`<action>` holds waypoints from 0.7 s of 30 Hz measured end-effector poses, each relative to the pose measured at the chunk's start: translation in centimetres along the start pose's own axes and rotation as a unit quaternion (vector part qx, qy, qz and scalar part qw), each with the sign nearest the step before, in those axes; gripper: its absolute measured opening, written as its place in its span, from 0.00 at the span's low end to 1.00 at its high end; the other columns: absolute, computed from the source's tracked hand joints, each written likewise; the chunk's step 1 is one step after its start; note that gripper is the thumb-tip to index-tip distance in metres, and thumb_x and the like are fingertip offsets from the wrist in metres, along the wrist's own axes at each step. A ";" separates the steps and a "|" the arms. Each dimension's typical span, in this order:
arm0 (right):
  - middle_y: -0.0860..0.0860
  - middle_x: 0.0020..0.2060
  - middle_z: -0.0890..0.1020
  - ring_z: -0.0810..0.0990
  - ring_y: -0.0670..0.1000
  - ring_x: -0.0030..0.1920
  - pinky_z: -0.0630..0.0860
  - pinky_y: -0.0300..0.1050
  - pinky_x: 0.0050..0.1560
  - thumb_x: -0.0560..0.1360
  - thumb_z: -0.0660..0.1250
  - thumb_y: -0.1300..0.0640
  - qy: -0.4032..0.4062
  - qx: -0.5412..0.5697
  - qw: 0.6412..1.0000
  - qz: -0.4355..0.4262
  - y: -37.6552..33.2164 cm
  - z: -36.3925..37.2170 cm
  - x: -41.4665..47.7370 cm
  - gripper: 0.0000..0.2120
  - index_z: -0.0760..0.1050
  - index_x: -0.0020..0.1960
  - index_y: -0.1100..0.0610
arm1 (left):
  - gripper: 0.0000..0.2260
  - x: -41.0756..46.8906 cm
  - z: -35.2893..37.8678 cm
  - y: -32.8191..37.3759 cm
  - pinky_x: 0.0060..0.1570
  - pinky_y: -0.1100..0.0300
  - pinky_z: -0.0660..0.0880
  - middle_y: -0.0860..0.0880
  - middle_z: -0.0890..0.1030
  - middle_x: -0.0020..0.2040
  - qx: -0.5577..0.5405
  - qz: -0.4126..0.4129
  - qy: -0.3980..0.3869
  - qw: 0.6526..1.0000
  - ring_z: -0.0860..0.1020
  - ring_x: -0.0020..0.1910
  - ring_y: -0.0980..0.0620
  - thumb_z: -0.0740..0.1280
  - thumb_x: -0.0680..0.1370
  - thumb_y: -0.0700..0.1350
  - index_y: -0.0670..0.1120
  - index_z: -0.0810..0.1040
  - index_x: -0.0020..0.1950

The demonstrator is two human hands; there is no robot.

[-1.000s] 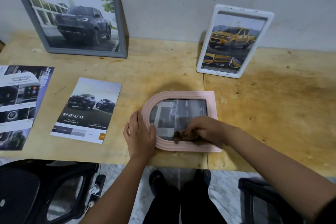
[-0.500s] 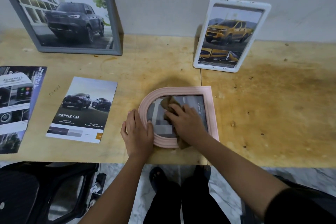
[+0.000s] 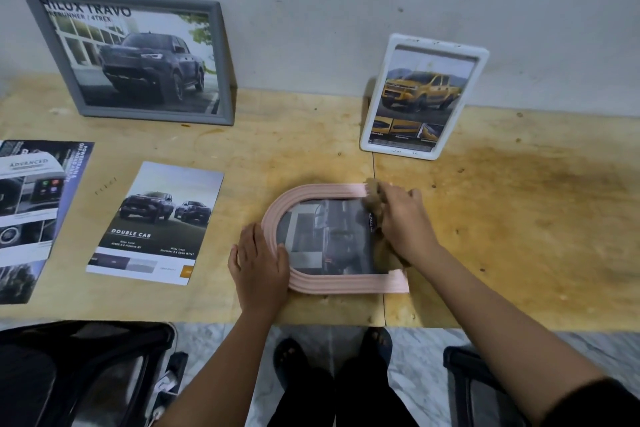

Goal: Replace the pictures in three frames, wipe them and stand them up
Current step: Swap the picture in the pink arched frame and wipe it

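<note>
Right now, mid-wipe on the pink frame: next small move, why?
Probably draw the cloth leftward along the far rim of the pink frame: the right hand grips it at the far right corner; the left hand pins the arched end.

The brown cloth (image 3: pixel 374 198) bunched in the right hand (image 3: pixel 403 222) looks soft and fuzzy; under that grip the pink frame (image 3: pixel 322 282) is matt with moulded ridges, its pane (image 3: pixel 329 239) glossy; the table (image 3: pixel 519 218) beneath is bare, stained wood; left of the grip lies a brochure (image 3: pixel 156 222) of sheeny paper.
</note>
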State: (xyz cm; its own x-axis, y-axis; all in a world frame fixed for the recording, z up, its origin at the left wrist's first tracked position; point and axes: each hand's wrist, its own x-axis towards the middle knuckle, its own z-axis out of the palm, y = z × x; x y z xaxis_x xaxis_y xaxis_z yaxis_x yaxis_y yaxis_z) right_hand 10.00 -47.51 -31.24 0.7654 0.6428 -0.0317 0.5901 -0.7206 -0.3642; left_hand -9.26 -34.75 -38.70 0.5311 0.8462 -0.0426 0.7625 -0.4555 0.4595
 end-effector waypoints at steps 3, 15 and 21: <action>0.59 0.62 0.74 0.70 0.61 0.57 0.69 0.52 0.55 0.74 0.52 0.62 -0.060 -0.028 0.997 -0.037 -1.8 3.0 -2.6 0.19 0.71 0.62 0.61 | 0.27 0.0 0.0 0.1 0.70 0.45 0.58 0.43 0.68 0.69 0.000 0.003 0.005 1.000 0.67 0.68 0.44 0.50 0.76 0.55 0.42 0.62 0.71; 0.54 0.53 0.81 0.70 0.53 0.49 0.64 0.43 0.51 0.74 0.58 0.65 -0.227 0.062 0.952 -0.194 -3.2 3.4 -4.8 0.15 0.77 0.58 0.59 | 0.25 -0.1 0.0 -0.1 0.70 0.45 0.57 0.43 0.68 0.69 -0.007 0.012 0.003 1.000 0.68 0.67 0.43 0.54 0.76 0.51 0.41 0.62 0.70; 0.57 0.50 0.78 0.73 0.58 0.50 0.66 0.45 0.49 0.75 0.52 0.62 -0.018 0.057 0.997 0.045 -2.4 2.5 -4.3 0.14 0.75 0.53 0.62 | 0.25 -0.1 0.0 -0.1 0.70 0.45 0.57 0.44 0.68 0.68 -0.013 0.011 0.008 1.000 0.69 0.67 0.45 0.54 0.76 0.52 0.42 0.62 0.70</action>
State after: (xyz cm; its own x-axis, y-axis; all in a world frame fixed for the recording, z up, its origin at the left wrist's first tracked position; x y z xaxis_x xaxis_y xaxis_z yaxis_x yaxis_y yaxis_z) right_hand 4.66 -47.93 -32.53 0.8031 0.5872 -0.1015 0.4846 -0.7426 -0.4623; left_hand -9.37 -34.81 -38.73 0.5418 0.8403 -0.0188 0.7408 -0.4669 0.4829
